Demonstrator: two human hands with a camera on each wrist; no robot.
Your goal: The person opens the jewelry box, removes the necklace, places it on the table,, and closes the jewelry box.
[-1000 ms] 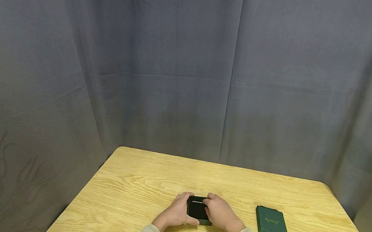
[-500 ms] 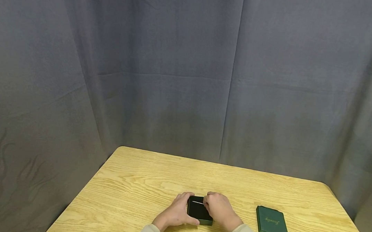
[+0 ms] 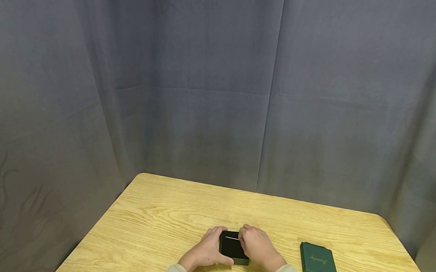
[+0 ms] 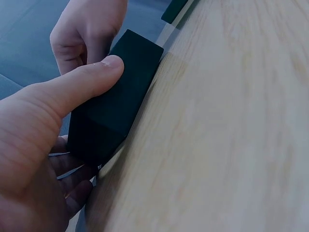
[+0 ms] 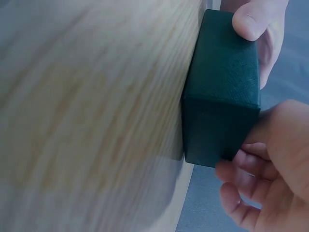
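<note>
A small dark green box (image 3: 241, 261) with a black inside stands uncovered on the table. My left hand (image 3: 208, 248) grips it from the left, thumb on the near wall and fingers round the far side. At the box's right edge, my right hand (image 3: 258, 244) has its fingers curled, thumb and index dipping inside. A thin silvery strand (image 3: 232, 238) runs across the black interior to these fingers, which seem to pinch its right end; the tips are hidden. In the right wrist view the green box (image 5: 222, 72) shows its outer walls, the other fingers loosely bent beside it.
To the right lies a flat green lid (image 3: 319, 262) with gold lettering. The wood-grain table (image 3: 171, 203) reaches back to a grey curtain (image 3: 204, 111), which also hangs along the left and right.
My right hand's fingers have curled in more tightly at the box's right side, and the silvery strand slants slightly more. The left hand and the lid stay put.
</note>
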